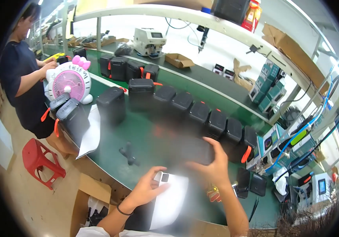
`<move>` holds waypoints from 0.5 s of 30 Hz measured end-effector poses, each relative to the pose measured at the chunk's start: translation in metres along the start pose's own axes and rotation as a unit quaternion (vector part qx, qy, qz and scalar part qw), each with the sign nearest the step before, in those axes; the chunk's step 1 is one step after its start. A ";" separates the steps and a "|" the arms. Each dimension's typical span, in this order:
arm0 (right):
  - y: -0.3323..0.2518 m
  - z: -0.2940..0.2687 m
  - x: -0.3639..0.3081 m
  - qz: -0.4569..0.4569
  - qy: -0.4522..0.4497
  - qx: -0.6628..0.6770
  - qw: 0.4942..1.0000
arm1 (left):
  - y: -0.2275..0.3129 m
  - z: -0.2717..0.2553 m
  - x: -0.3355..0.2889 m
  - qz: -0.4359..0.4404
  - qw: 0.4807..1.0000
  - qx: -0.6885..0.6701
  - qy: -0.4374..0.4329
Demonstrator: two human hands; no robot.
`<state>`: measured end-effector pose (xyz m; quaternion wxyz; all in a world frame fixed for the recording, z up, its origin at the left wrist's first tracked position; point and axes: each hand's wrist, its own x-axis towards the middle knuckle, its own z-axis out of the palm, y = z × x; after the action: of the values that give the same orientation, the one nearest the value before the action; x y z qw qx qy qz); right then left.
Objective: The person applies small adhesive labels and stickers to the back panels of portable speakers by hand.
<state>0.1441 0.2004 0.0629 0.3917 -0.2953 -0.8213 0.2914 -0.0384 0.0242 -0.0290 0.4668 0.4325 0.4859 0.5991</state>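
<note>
My right hand [217, 166] grips the right end of a black box-shaped device [193, 151], its thumb and fingers on either side. A haze in the middle of the head view blurs the device. My left hand [149, 187] is at the left edge of a white sheet [170, 201], fingers curved and apart, holding nothing that I can see. Beside its fingertips, a small black square [164, 177] lies at the sheet's top. A small black part [128, 153] rests on the green table [116, 168], beyond my left hand.
Several black devices with orange straps [198, 114] stand in a curved row behind my hands. A pink-and-white fan [69, 82] and a co-worker [21, 75] are at the left. Scissors [213, 194] and flat black pieces [257, 184] lie right of my forearm. A red stool [43, 160] stands on the floor.
</note>
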 end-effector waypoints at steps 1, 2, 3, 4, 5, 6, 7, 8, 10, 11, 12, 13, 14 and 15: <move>-0.001 -0.001 -0.005 0.006 0.053 0.010 0.999 | 0.000 -0.005 0.004 0.012 0.999 0.023 0.020; -0.003 -0.007 -0.009 0.013 0.105 0.021 0.994 | -0.001 -0.010 0.011 0.024 0.998 0.046 0.040; -0.008 -0.012 -0.014 0.028 0.151 0.060 0.986 | 0.001 -0.014 0.021 0.045 0.996 0.056 0.059; -0.009 -0.016 -0.018 0.046 0.194 0.102 0.975 | -0.003 -0.021 0.035 0.076 0.992 0.068 0.074; 0.000 -0.020 -0.021 0.010 0.226 0.109 0.968 | 0.004 -0.026 0.049 0.071 0.990 0.099 0.068; 0.008 -0.022 -0.023 -0.027 0.257 0.120 0.958 | 0.012 -0.030 0.061 0.065 0.987 0.132 0.064; 0.008 -0.020 -0.027 -0.038 0.249 0.178 0.951 | 0.016 -0.034 0.069 0.118 0.961 0.238 0.077; 0.010 -0.017 -0.034 -0.025 0.262 0.172 0.949 | 0.020 -0.037 0.072 0.165 0.920 0.343 0.088; 0.010 -0.011 -0.056 0.043 0.286 0.285 0.914 | 0.038 -0.022 0.067 0.124 0.868 0.461 0.138; 0.007 -0.001 -0.066 0.049 0.310 0.306 0.899 | 0.048 -0.016 0.057 0.133 0.905 0.389 0.106; 0.006 0.007 -0.079 0.053 0.338 0.320 0.883 | 0.049 -0.010 0.052 0.146 0.937 0.309 0.068; 0.009 0.014 -0.099 0.078 0.285 0.380 0.877 | 0.030 -0.014 0.042 0.146 0.981 0.128 0.007; 0.014 0.018 -0.114 0.104 0.235 0.427 0.867 | 0.043 -0.003 0.026 0.094 0.994 -0.004 -0.062; 0.008 0.031 -0.118 0.111 0.246 0.474 0.838 | 0.061 0.011 0.014 0.098 0.993 0.023 -0.062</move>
<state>0.1822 0.1137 -0.0149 0.6381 -0.2251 -0.4212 0.6039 -0.0384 0.0341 0.0335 0.4248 0.5252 0.4250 0.6025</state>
